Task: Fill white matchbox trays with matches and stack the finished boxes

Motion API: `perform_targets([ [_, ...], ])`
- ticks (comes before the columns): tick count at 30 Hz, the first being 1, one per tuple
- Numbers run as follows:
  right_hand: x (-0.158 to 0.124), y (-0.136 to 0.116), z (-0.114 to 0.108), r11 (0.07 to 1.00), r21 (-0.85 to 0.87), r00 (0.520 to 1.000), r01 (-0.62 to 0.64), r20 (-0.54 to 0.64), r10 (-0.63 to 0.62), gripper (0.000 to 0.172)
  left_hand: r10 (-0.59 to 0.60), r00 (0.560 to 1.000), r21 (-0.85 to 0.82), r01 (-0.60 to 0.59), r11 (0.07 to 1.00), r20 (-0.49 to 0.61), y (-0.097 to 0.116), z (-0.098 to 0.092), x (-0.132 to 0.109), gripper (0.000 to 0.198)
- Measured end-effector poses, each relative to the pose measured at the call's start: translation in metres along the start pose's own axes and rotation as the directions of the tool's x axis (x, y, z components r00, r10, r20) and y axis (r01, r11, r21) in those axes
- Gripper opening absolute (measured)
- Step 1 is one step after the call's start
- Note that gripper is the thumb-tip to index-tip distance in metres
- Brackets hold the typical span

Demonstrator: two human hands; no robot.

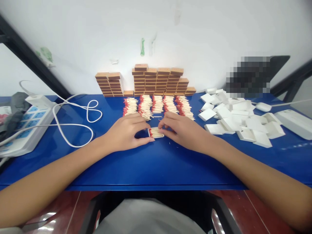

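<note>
A small white matchbox tray [159, 136] lies on the blue table with red-tipped matches [155, 132] in it, heads toward the left. My left hand [128, 131] grips the tray's left end, thumb at the near corner and a fingertip at the far one. Over the right end, my right hand [182, 128] has its thumb and fingers pinched together at the plain ends of the matches; its fingertips partly cover them. Behind both hands, several piles of matches [145, 107] lie in a row, heads to the left. A few loose matches [157, 117] lie between piles and tray.
Brown matchboxes [157, 79] stand stacked against the wall. To the right is a heap of white trays [231, 113], beside a white adapter [296, 123]. On the left are a power strip [29, 123] and looping white cables [58, 120]. The table's front edge [156, 187] is close.
</note>
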State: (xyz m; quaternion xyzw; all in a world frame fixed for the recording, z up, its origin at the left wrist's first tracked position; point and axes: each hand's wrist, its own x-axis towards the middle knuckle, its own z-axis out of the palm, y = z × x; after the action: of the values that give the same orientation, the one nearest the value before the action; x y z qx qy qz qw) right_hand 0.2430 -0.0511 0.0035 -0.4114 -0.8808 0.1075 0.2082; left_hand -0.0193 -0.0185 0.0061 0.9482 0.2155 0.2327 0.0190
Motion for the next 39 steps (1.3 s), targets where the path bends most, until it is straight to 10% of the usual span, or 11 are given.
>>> perform_targets([
  [6, 0.001, 0.025, -0.023, 0.989, -0.130, 0.990, -0.067, -0.133, 0.049, 0.014, 0.032, 0.999, 0.003, -0.032, 0.999, -0.025, 0.001, 0.000, 0.000, 0.031],
  [11, 0.003, 0.047, -0.023, 0.972, -0.176, 0.988, -0.154, -0.023, 0.153, 0.010, 0.038, 0.998, 0.008, -0.038, 0.999, -0.040, 0.000, -0.001, 0.000, 0.031],
  [39, 0.000, 0.051, -0.027, 0.984, -0.050, 0.980, -0.171, 0.094, 0.175, 0.018, 0.050, 0.998, 0.017, -0.050, 0.999, -0.039, -0.001, 0.000, -0.001, 0.031],
])
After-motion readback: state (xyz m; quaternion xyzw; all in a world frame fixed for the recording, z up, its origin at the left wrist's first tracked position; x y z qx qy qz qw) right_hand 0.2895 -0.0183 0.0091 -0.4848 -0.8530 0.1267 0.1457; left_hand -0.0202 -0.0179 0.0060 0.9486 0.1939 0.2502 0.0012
